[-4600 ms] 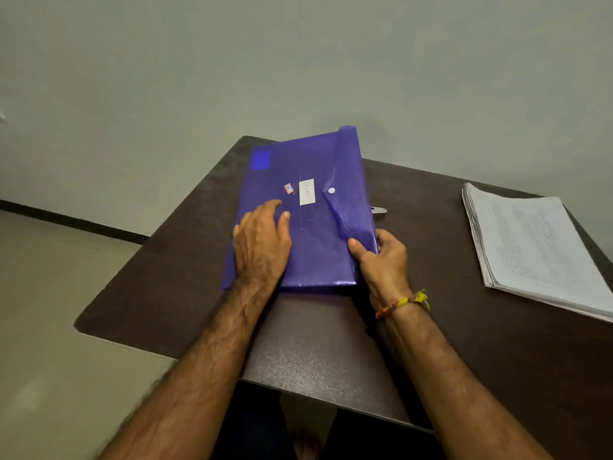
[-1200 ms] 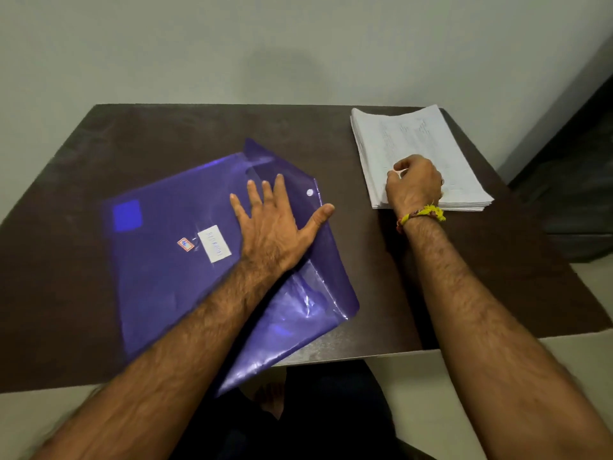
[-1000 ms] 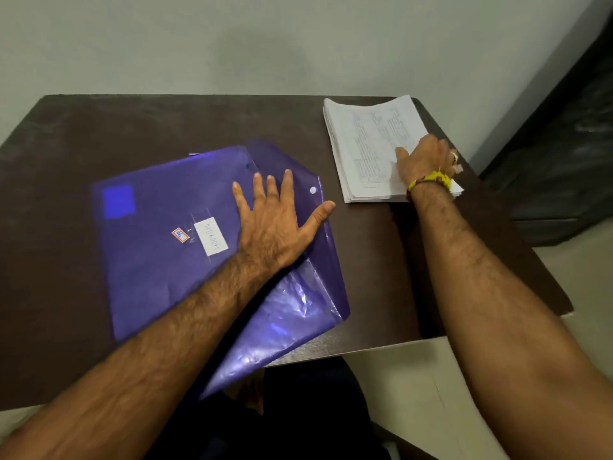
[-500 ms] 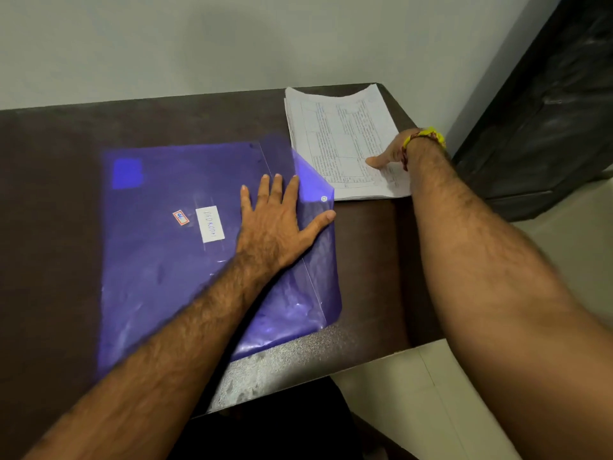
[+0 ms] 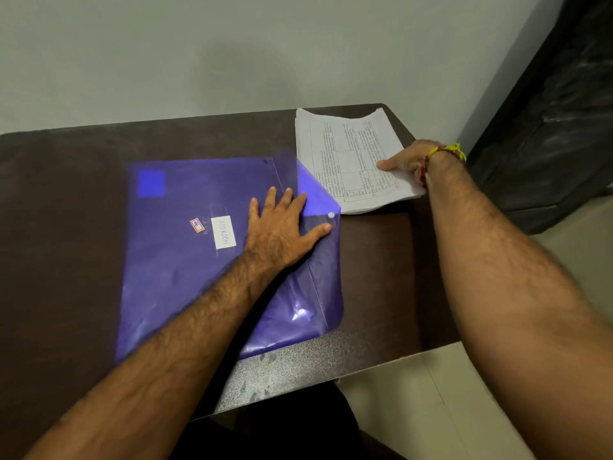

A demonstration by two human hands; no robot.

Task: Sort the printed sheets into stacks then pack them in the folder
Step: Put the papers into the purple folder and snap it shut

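Note:
A translucent blue folder point(image 5: 185, 260) with a white label lies flat on the dark table, its snap-button flap turned out to the right. My left hand point(image 5: 282, 230) presses on it with straight, spread fingers near the flap. A thick stack of printed sheets point(image 5: 348, 154) sits at the table's far right corner, its left edge under the folder's flap. My right hand point(image 5: 406, 161) grips the stack's right edge, thumb on top and fingers hidden beneath the paper.
The dark table point(image 5: 374, 260) ends close to the right of the stack and folder, with pale floor below. A wall runs along its far edge. A dark cabinet point(image 5: 547, 127) stands at the right.
My right hand went from resting on top of the stack to gripping its right edge. The folder was turned square to the table under my left hand, and the view swung left.

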